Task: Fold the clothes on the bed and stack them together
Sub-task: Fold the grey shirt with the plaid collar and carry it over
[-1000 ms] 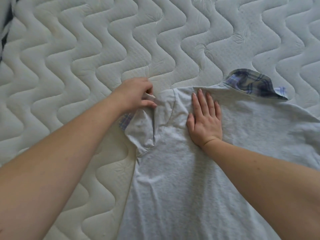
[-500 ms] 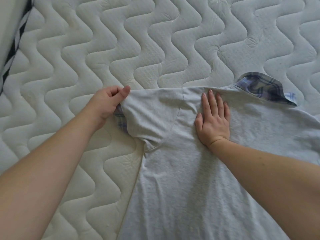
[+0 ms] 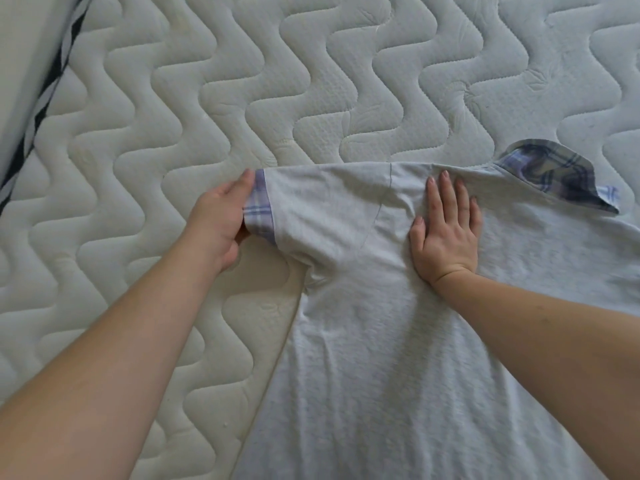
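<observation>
The scene is lit softly and evenly by diffuse, cool daylight, with no glare. Faint shadows are cast beneath the left hand (image 3: 221, 220) and along the shirt (image 3: 398, 358) edge. The quilted lines are bent by wide-angle distortion toward the edges; slight softness is seen throughout.

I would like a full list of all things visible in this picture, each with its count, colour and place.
shirt: one, light grey, spread flat on the mattress, centre to right.
sleeve: one, light grey, stretched out to the left.
cuff: one, blue and white plaid, at the sleeve's end.
collar: one, blue and grey plaid, upper right of the shirt.
mattress: one, off-white, wavy quilting, under everything.
mattress edge trim: one, black and white striped, upper left.
left hand: one, holds the cuff.
right hand: one, lies flat on the shirt near the shoulder seam.
</observation>
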